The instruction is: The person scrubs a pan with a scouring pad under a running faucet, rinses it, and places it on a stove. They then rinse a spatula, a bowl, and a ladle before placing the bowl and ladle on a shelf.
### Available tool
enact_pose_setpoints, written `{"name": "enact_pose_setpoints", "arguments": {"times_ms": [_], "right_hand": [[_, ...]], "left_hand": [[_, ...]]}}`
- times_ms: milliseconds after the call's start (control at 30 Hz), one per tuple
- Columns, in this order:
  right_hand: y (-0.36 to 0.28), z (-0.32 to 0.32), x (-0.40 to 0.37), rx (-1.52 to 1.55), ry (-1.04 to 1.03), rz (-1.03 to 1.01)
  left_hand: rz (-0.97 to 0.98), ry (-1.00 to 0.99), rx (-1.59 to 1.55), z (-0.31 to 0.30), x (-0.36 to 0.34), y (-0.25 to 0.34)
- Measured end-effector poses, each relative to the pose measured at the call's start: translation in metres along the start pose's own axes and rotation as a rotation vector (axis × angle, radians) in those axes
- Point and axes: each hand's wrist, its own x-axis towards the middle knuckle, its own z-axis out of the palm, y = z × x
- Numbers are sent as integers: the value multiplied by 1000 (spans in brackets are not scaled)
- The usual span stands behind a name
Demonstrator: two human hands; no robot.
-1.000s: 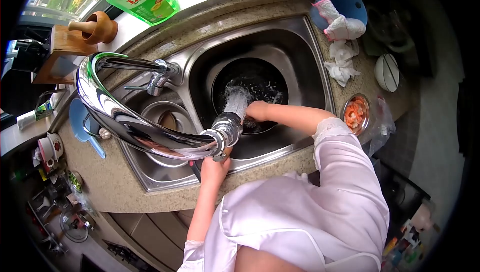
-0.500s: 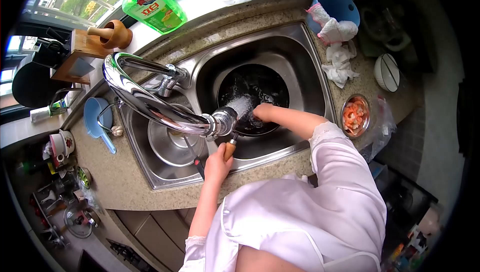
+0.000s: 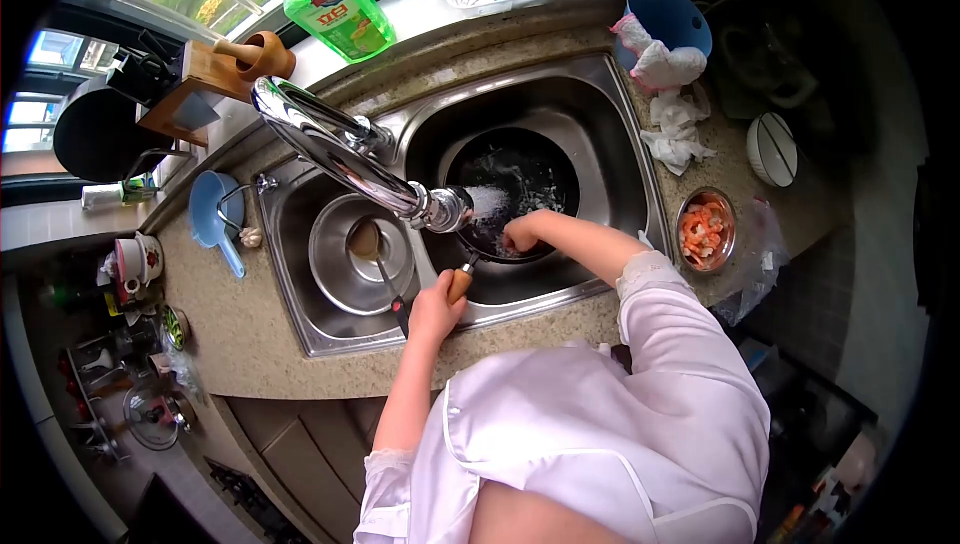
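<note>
Grasping the pan's (image 3: 530, 189) wooden handle (image 3: 461, 285) with the left hand (image 3: 435, 312) at lower centre, and reaching inside its lower edge with the right hand (image 3: 520, 234), fingers curled, impossible to tell whether around anything. Set in the sink's (image 3: 540, 304) right basin mid-frame, under water from the tap (image 3: 440, 210), handle pointing to the lower left, long axis slanting down from upper right. Just left of it, a ladle (image 3: 366, 241) in a steel bowl (image 3: 330, 254).
</note>
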Motion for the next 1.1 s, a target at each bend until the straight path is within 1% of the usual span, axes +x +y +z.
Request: {"name": "enact_pose_setpoints", "arguments": {"times_ms": [33,67,100,167,200,267,333,400,433,533,600,633,667,700,767,800,867,900,933,1000,1067,1100], "right_hand": [[34,26,16,-234,59,199],[21,7,-24,-426,4,398],[17,-6,-45,-412,123,453],[19,-31,-73,-280,355,514],[16,-43,-87,-199,513,482],[3,-68,-119,-53,750,387],[-9,-89,-143,70,982,350],[-11,-98,-157,116,1188,314],[-13,-96,-163,82,1357,291],[-2,-74,-163,33,1690,511],[42,-38,-136,96,1570,777],[58,-20,-124,275,1197,978],[70,-2,-120,319,1094,1036],[65,7,-122,432,1127,1101],[60,16,-118,405,1212,1024],[64,13,-120,402,1217,1025],[67,12,-123,362,1066,1043],[67,4,-124,310,1191,1033],[69,-8,-126,299,1199,1027],[41,-36,-143,229,1434,831],[31,-73,-158,305,1557,613],[21,-96,-166,601,1618,455]], "left_hand": [[5,-2,-10,0,0,0],[12,-9,-18,0,-3,0],[29,-7,-17,-1,-4,1],[15,12,-18,-2,-5,4],[26,17,-21,-2,-8,5],[52,17,-34,-4,-8,4],[58,19,-30,-3,-8,2],[59,21,-29,-2,-9,1],[63,21,-30,-2,-9,0],[67,35,-50,-6,-13,1],[78,18,-40,-5,-13,0],[94,23,-33,-4,-13,-1],[94,14,-43,-3,-13,-3],[88,19,-43,-5,-14,-2],[84,16,-54,-9,-16,1],[89,20,-55,-7,-16,1],[97,7,-56,-7,-15,1],[81,7,-38,-10,-17,5],[83,19,-42,-11,-15,6],[88,11,-56,-10,-17,4],[81,26,-63,-8,-15,3],[87,26,-57,-8,-15,3]]}}
